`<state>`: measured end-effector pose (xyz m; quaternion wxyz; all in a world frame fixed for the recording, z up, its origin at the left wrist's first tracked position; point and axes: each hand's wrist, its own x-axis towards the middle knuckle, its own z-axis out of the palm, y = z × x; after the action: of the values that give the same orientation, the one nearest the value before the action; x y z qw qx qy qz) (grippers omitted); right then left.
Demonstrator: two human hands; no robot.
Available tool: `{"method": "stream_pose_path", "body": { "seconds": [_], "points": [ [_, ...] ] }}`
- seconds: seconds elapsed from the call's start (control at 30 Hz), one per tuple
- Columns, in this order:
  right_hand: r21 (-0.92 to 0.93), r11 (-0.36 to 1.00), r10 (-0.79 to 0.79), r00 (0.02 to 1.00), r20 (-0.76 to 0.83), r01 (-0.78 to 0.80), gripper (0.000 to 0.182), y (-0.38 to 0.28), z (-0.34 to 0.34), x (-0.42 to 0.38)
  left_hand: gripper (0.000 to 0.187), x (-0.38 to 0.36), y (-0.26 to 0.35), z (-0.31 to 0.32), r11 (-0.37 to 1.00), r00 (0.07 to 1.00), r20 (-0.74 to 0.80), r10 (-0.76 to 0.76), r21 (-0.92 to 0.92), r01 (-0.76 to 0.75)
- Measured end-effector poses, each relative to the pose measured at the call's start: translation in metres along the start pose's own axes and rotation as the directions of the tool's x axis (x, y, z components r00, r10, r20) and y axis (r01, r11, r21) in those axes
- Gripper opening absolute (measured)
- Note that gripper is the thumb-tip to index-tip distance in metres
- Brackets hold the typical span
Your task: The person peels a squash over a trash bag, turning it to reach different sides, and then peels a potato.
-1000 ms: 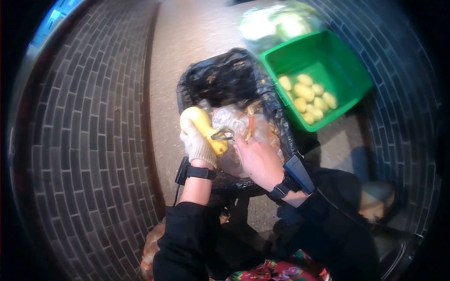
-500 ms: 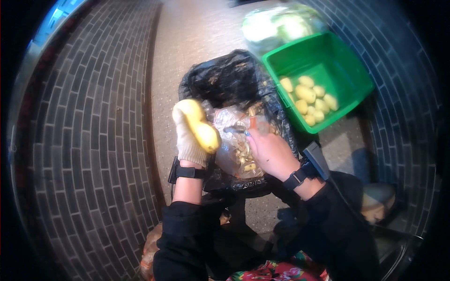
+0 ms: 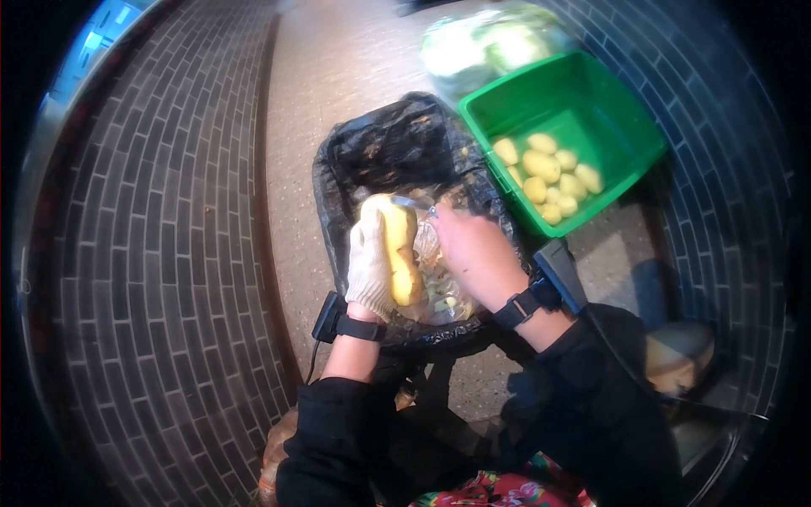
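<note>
A long, knobbly peeled potato (image 3: 400,253) is in my left hand (image 3: 368,262), which wears a whitish knit glove and wraps round its left side. My bare right hand (image 3: 465,245) is closed on the handle of a peeler or small knife (image 3: 412,203); which of the two is unclear. Its metal part lies at the potato's upper end. Both hands are over a container lined with a black bag (image 3: 380,139), with peelings and clear plastic (image 3: 443,296) inside.
At the right stands a green tub (image 3: 612,127) with several peeled potatoes (image 3: 542,166). Behind it lies a clear bag of pale green vegetables (image 3: 498,42). A brown bag (image 3: 277,448) is at the lower left. Brick-patterned surfaces rise on both sides.
My left hand has moved right with the potato, which is now more upright. My right hand has risen slightly, bringing the tool from over the peelings to the potato's top.
</note>
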<state>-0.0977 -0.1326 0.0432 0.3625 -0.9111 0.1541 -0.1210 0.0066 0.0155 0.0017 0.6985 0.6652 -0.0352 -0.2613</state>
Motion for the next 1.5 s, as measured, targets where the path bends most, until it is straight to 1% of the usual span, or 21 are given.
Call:
{"method": "stream_pose_path", "body": {
  "seconds": [0.03,0.07,0.13,0.27,0.33,0.43,0.57,0.63,0.7,0.77,0.8,0.83,0.9,0.97,1.03,1.1,1.17,1.3,1.33,1.4,1.5],
  "points": [
    [-0.055,0.998,0.025,1.0,0.014,-0.024,0.021,-0.002,0.003,-0.002,0.057,-0.001,0.0,0.001,0.988,0.993,-0.048,0.112,0.112,-0.106],
    [-0.054,0.998,0.024,1.0,0.017,-0.023,0.021,-0.003,0.005,-0.005,0.057,-0.002,0.0,0.001,0.988,0.993,-0.051,0.111,0.112,-0.104],
    [-0.042,0.998,0.043,0.994,0.103,-0.039,0.021,-0.009,0.004,-0.007,0.055,-0.001,0.001,0.002,0.971,0.961,-0.218,0.17,0.206,-0.125],
    [-0.111,0.993,-0.015,0.996,0.089,0.025,0.02,-0.019,0.012,-0.02,0.06,0.003,0.001,-0.001,0.986,0.942,-0.325,0.082,0.163,-0.03],
    [-0.057,0.998,0.029,0.978,0.207,-0.018,0.02,-0.027,0.012,-0.026,0.061,0.011,-0.003,-0.01,0.992,0.939,-0.332,0.088,0.117,-0.051],
    [-0.006,1.0,-0.011,0.975,0.221,0.013,0.021,-0.022,0.019,-0.03,0.064,0.014,0.001,-0.019,0.995,0.953,-0.289,0.087,0.073,-0.069],
    [0.041,0.998,-0.06,0.977,0.204,0.052,0.021,-0.017,0.021,-0.046,0.077,0.008,0.024,-0.021,0.977,0.771,-0.622,0.136,0.211,-0.002],
    [-0.025,0.995,-0.085,0.932,0.353,0.1,0.021,-0.013,0.035,-0.064,0.076,0.024,0.031,-0.055,0.985,0.897,-0.44,-0.041,-0.168,-0.037],
    [-0.002,1.0,-0.017,0.919,0.393,0.019,0.019,-0.014,0.029,-0.059,0.07,0.042,0.017,-0.08,0.97,0.897,-0.442,-0.013,-0.223,-0.096],
    [-0.008,0.999,-0.04,0.981,0.188,0.042,0.019,-0.01,0.018,-0.04,0.072,0.022,0.038,-0.057,0.951,0.937,-0.343,-0.066,-0.306,-0.045],
    [-0.016,1.0,-0.008,0.982,0.188,0.012,0.019,-0.012,0.004,-0.031,0.073,0.004,0.053,-0.032,0.945,0.952,-0.289,-0.098,-0.326,-0.002],
    [-0.017,1.0,-0.011,0.982,0.19,0.015,0.019,-0.011,0.0,-0.024,0.072,0.006,0.043,-0.034,0.935,0.973,-0.189,-0.13,-0.35,0.057],
    [0.026,0.994,-0.109,0.994,-0.028,0.109,0.017,-0.006,-0.005,-0.013,0.064,0.006,0.025,-0.026,0.946,0.994,-0.026,-0.108,-0.31,0.095],
    [0.023,0.995,-0.091,0.994,-0.06,0.092,0.017,-0.006,-0.008,-0.006,0.055,0.007,0.008,-0.008,0.99,0.984,-0.114,0.135,-0.032,-0.139],
    [-0.007,0.998,-0.065,0.994,-0.088,0.065,0.017,-0.008,-0.01,-0.003,0.054,-0.006,0.009,0.005,0.978,0.968,-0.198,0.155,0.172,-0.121],
    [-0.036,0.999,-0.026,0.999,-0.035,0.025,0.018,-0.009,-0.004,-0.003,0.057,-0.011,0.01,0.009,0.961,0.971,-0.138,0.195,0.224,-0.161],
    [-0.067,0.998,0.006,1.0,0.021,-0.005,0.019,-0.013,0.002,-0.004,0.058,-0.008,0.007,0.008,0.967,0.957,-0.227,0.18,0.217,-0.131],
    [-0.181,0.979,-0.085,0.996,0.03,0.089,0.019,-0.026,0.017,-0.023,0.061,0.001,0.001,-0.002,0.978,0.902,-0.405,0.151,0.193,-0.077],
    [-0.146,0.987,-0.046,0.993,0.112,0.062,0.02,-0.029,0.018,-0.028,0.065,0.003,0.004,-0.005,0.992,0.897,-0.438,0.062,0.122,-0.009],
    [-0.107,0.993,-0.023,0.975,0.222,0.047,0.022,-0.031,0.016,-0.031,0.066,0.005,0.009,-0.012,0.995,0.888,-0.455,0.062,0.097,-0.02],
    [-0.068,0.996,-0.05,0.976,0.214,0.066,0.022,-0.031,0.01,-0.034,0.072,0.004,0.012,-0.015,0.999,0.89,-0.454,0.052,0.029,-0.044]
  ]
}}
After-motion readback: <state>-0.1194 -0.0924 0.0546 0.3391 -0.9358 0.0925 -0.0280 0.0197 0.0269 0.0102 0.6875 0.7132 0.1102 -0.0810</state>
